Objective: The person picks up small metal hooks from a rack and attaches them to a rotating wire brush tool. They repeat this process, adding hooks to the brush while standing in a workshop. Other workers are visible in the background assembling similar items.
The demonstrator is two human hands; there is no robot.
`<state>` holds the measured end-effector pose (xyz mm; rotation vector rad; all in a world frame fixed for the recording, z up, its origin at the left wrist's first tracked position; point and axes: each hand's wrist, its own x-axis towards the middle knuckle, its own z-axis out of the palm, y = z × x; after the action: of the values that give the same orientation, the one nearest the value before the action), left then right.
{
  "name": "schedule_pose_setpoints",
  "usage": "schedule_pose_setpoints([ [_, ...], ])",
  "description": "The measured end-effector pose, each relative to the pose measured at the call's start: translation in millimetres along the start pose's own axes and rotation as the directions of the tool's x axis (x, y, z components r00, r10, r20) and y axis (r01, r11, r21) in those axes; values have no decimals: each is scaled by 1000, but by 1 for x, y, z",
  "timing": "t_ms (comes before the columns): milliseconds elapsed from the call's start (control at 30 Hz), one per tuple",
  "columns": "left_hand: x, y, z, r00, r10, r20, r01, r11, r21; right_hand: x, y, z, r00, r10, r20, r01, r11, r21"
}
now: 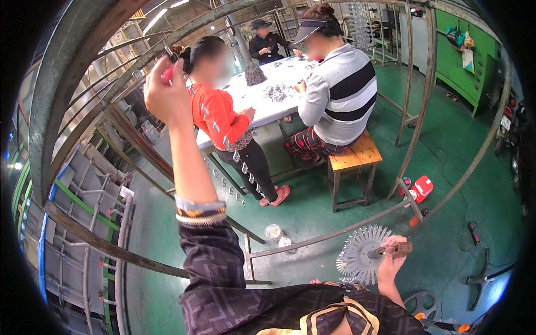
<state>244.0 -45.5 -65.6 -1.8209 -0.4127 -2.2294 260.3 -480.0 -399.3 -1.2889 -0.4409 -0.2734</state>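
- Patterned dark sleeves [223, 290] fill the lower centre of the frame; both forearms rise from them.
- Right hand [392, 254], lower right: grip clenched on a short brown handle [397, 249] that carries a round spiked rack [362, 255], a grey disc ringed with thin metal prongs.
- Left hand [164, 95], upper left, is raised to a curved steel bar [111, 84]. Its grip pinches a small red-and-metal clip [169, 70]; what the clip fastens to cannot be told.
- Handling, rack: judged light enough for one hand, stiff, with many fine prongs that look bendable and sharp. Take it by the handle or hub only; keep fingers off the rim.
- Handling, clip: judged small, hard and easy to drop. A fingertip pinch on its red body suits it.
- More small metal pieces hang in a row from a sloping bar [234, 184] at centre frame.
- Upper centre: a white worktop [268, 106] carries heaps of small grey parts. Three other people sit or stand at it, one in an orange top [215, 114], one in a striped top [340, 95] on a wooden bench [357, 156].
- Green floor [446, 145] at right holds a red object [421, 187] and a cable.
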Motion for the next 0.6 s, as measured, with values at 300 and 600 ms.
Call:
schedule_pose_setpoints([
  [300,57,7,33,914,-320,248,209,898,387,-2,3,-8,999,-3,-43,2,1000,-19],
  [600,68,-12,41,923,-273,272,269,962,51,2,3,-17,997,2,-72,-3,1000,-24],
])
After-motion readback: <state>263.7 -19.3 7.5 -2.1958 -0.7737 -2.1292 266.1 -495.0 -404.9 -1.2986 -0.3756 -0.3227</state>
